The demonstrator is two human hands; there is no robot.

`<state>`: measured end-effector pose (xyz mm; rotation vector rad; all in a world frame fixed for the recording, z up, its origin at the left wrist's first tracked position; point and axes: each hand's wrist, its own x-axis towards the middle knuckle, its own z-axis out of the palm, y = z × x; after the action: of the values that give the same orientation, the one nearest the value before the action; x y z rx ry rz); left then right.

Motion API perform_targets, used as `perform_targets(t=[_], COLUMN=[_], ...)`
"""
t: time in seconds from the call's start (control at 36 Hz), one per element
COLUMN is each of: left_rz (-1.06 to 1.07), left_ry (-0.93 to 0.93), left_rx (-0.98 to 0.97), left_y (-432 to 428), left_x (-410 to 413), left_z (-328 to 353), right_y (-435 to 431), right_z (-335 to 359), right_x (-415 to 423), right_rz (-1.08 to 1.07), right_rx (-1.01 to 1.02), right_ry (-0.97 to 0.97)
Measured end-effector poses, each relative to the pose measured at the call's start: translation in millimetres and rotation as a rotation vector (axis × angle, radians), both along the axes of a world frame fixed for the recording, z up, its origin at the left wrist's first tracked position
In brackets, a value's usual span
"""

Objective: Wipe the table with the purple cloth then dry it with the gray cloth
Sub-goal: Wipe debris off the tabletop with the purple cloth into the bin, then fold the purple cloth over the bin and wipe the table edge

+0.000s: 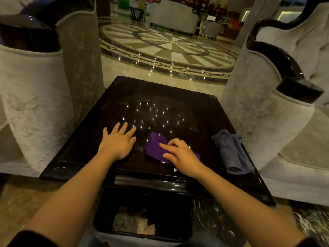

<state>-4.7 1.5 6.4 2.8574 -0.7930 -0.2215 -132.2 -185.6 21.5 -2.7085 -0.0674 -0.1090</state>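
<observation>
A glossy black square table (135, 97) fills the middle of the view. The purple cloth (155, 146) lies crumpled near its front edge. My right hand (179, 155) rests on top of that cloth with fingers curled onto it, covering its right part. My left hand (119, 141) lies flat on the bare tabletop just left of the cloth, fingers spread, holding nothing. The gray cloth (231, 152) lies bunched along the table's right edge, apart from both hands.
Pale upholstered armchairs stand close on the left (33, 107) and right (277, 113) of the table. A black bin (142, 221) with crumpled paper sits under the table's front edge. Patterned marble floor (169, 43) stretches beyond.
</observation>
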Motion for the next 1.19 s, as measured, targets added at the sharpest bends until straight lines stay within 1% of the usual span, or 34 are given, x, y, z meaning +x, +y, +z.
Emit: perform_targets(t=[0.22,0.31,0.39,0.44,0.56,0.61,0.64,0.67,0.72,0.75,0.78,0.83,0.89,0.94,1.0,1.11,1.19], left_rz=[0.003,0.01,0.01,-0.005,-0.072,-0.079,-0.063,-0.043,-0.063,-0.113,-0.177,-0.266,-0.299,-0.299,-0.285,-0.291,-0.31], left_ry=[0.002,0.001,-0.011,-0.066,-0.241,-0.247,-0.197,-0.099,0.185,0.345,0.492,0.689,0.753,0.744,0.736,0.755,0.691], left_rx=[-0.005,-0.016,-0.046,-0.11,-0.284,-0.382,-0.466,-0.579,-0.808,-0.874,-0.888,-0.762,-0.585,-0.456,-0.395,-0.39,-0.342], left_y=[-1,-1,0,1,2,3,4,5,7,9,12,18,21,22,22,23,23], left_x=[2,2,0,-3,-13,-21,-26,-34,-49,-56,-63,-74,-80,-84,-85,-90,-94], left_z=[2,2,4,7,15,18,21,27,39,45,50,56,58,60,63,67,73], right_y=[53,71,76,75,66,62,60,58,55,54,53,53,54,55,56,60,60], right_z=[6,3,2,4,13,16,17,19,20,20,21,21,23,25,27,28,29], right_x=[-49,-66,-77,-81,-85,-87,-87,-87,-86,-85,-84,-82,-80,-78,-76,-74,-72], right_rz=[0.144,0.204,0.199,0.177,0.153,0.162,0.167,0.173,0.184,0.185,0.185,0.189,0.198,0.207,0.211,0.214,0.153], right_rx=[-0.08,-0.072,-0.041,-0.032,-0.059,-0.077,-0.081,-0.082,-0.083,-0.077,-0.066,-0.031,0.009,0.055,0.092,0.069,0.02], right_ry=[-0.099,-0.09,-0.06,-0.049,-0.082,-0.096,-0.105,-0.112,-0.125,-0.135,-0.138,-0.138,-0.132,-0.105,-0.076,-0.043,0.008])
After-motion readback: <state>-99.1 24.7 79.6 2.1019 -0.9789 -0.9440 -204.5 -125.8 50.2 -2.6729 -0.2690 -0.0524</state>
